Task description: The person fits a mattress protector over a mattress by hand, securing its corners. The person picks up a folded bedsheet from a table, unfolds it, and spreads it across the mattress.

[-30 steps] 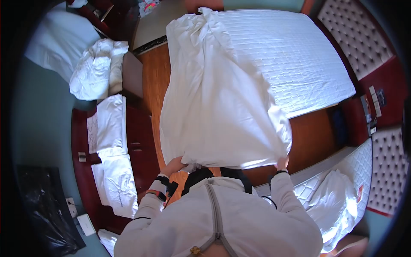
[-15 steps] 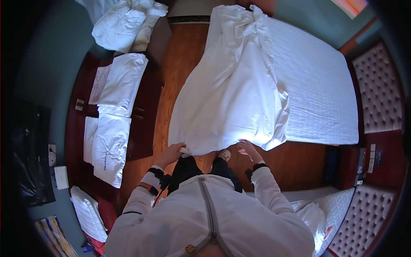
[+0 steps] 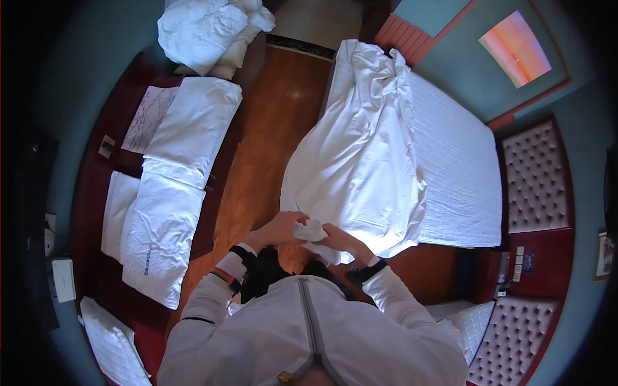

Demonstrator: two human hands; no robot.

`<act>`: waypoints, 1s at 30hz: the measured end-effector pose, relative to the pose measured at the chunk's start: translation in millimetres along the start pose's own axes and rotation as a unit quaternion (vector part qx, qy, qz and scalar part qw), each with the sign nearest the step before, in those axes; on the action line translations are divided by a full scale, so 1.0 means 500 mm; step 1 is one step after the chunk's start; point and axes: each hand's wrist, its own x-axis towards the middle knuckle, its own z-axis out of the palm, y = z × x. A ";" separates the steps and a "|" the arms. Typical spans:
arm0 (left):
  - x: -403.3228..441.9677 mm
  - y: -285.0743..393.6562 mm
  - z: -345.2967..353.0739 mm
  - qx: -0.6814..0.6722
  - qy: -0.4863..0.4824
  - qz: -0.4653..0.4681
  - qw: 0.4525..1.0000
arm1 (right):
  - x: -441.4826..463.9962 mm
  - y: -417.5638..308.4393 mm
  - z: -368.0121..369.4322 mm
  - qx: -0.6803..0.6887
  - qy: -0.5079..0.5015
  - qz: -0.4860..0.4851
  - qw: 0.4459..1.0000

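A large white bed sheet point(image 3: 360, 161) lies wrinkled over the left half of the mattress point(image 3: 450, 154), its near edge pulled out toward my body. My left hand point(image 3: 281, 230) is closed on a bunched part of that edge. Close beside it, my right hand point(image 3: 342, 242) also grips the gathered cloth, fingers curled. Between the two hands a small folded bit of sheet sticks up, and some cloth hangs below the right hand. The far end of the sheet is heaped in folds near the bed's far corner.
Folded white linens point(image 3: 164, 219) lie along the dark red cabinet point(image 3: 96, 186) on the left, and a heap of white bedding point(image 3: 209, 32) sits beyond. Wooden floor point(image 3: 257, 141) runs between cabinet and bed. Tufted headboards point(image 3: 535, 177) stand at right; another mattress point(image 3: 473, 328) is at lower right.
My hands have come together in front of me. The right hand, apart from the sheet before with fingers spread, now grips it. The sheet's near edge is gathered, and the view has shifted.
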 end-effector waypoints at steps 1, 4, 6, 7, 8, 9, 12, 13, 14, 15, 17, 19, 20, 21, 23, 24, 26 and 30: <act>0.005 -0.024 -0.006 0.046 -0.021 0.040 0.998 | -0.021 -0.024 0.001 0.052 -0.009 0.020 0.998; 0.031 -0.064 -0.027 0.111 -0.105 0.087 0.984 | -0.084 -0.034 0.010 0.182 0.023 0.036 0.982; 0.067 -0.115 -0.009 0.171 -0.100 0.134 0.971 | -0.145 -0.011 0.028 0.258 0.081 0.065 0.961; 0.094 -0.150 0.006 0.198 -0.080 0.150 0.965 | -0.173 0.013 0.040 0.311 0.096 0.074 0.943; 0.119 -0.161 0.001 0.224 -0.058 0.166 0.959 | -0.201 0.001 0.047 0.313 0.096 0.062 0.943; 0.143 -0.176 -0.007 0.232 -0.057 0.152 0.959 | -0.229 -0.010 0.056 0.314 0.094 0.050 0.944; 0.203 -0.185 -0.026 0.257 -0.055 0.123 0.957 | -0.304 0.023 0.082 0.397 0.215 0.078 0.889; 0.215 -0.187 -0.030 0.268 -0.055 0.126 0.954 | -0.326 0.042 0.088 0.437 0.275 0.068 0.854; 0.222 -0.191 -0.036 0.280 -0.054 0.126 0.950 | -0.344 0.065 0.092 0.464 0.336 0.081 0.816; 0.226 -0.195 -0.045 0.295 -0.053 0.123 0.946 | -0.360 0.098 0.094 0.489 0.392 0.092 0.774; 0.217 -0.200 -0.051 0.319 -0.082 0.132 0.935 | -0.397 0.316 0.122 0.452 0.424 0.163 0.768; 0.186 -0.221 -0.059 0.319 -0.091 0.135 0.934 | -0.399 0.507 0.145 0.094 0.391 0.302 0.864; 0.170 -0.219 -0.071 0.311 -0.123 0.106 0.936 | -0.355 0.464 0.122 0.033 0.363 0.372 0.854; 0.153 -0.224 -0.078 0.305 -0.136 0.091 0.938 | -0.313 0.411 0.106 -0.028 0.332 0.437 0.836; 0.130 -0.232 -0.100 0.316 -0.165 0.098 0.929 | -0.166 0.353 0.048 -0.053 0.325 0.372 0.868; 0.122 -0.229 -0.118 0.307 -0.162 0.103 0.932 | -0.083 0.339 0.019 -0.091 0.308 0.308 0.895; 0.133 -0.236 -0.145 0.288 -0.195 0.095 0.933 | 0.083 0.260 -0.033 -0.068 0.267 0.167 0.947; 0.193 -0.173 -0.227 0.201 -0.150 0.075 0.965 | 0.330 0.011 -0.109 0.119 0.052 -0.060 0.990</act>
